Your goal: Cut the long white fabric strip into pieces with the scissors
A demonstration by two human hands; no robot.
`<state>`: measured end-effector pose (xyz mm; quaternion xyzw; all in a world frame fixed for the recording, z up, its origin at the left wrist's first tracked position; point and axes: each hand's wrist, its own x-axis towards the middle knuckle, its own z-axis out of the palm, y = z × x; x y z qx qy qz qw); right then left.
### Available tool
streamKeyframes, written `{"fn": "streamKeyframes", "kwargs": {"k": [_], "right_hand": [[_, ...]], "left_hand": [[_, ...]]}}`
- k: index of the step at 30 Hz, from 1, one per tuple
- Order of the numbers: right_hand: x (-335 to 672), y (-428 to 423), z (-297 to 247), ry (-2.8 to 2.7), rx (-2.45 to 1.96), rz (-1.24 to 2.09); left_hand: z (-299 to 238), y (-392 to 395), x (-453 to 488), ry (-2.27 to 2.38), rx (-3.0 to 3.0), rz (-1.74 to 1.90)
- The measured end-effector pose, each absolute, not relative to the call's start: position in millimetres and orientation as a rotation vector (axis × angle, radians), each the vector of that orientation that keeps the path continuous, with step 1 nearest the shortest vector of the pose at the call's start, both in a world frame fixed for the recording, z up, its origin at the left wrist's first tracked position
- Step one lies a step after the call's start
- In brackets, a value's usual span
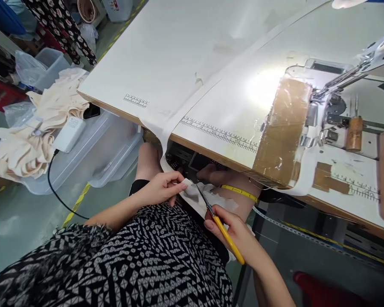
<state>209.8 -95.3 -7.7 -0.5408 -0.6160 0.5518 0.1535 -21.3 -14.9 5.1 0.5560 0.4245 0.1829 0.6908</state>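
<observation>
My left hand (161, 187) is closed in a pinch on the end of a long white fabric strip (192, 96) that runs across the sewing table and hangs down over its front edge into my lap. My right hand (240, 236) grips yellow-handled thread snips (219, 224), their blades touching the fabric just right of my left fingers. A yellow measuring tape (240, 192) lies across my knee behind the snips.
The white sewing table (166, 51) carries printed ruler marks and a sewing machine (345, 111) at the right, with brown tape on its bed. Clear plastic bins (92, 149) holding cream fabric pieces (35, 128) and a white charger stand on the floor at left.
</observation>
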Motion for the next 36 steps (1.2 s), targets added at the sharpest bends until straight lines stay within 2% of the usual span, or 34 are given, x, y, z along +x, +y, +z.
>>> {"fn": "streamKeyframes", "kwargs": {"k": [4,11,23,36], "right_hand": [[210,-83,-14,-1.796,-1.485,1.692],[211,-72,-20,-1.862,-1.421,1.799],[207,-69,-11,-2.168,-1.665,1.351],[199,-70,-8,-2.254,-1.72,1.132]], "left_hand": [[3,-15,-20,0.888,0.916,0.365],[0,-9,-25,0.869,0.792,0.331],[-3,-7,-27,0.863,0.805,0.342],[-2,-8,-26,0.889,0.824,0.322]]}}
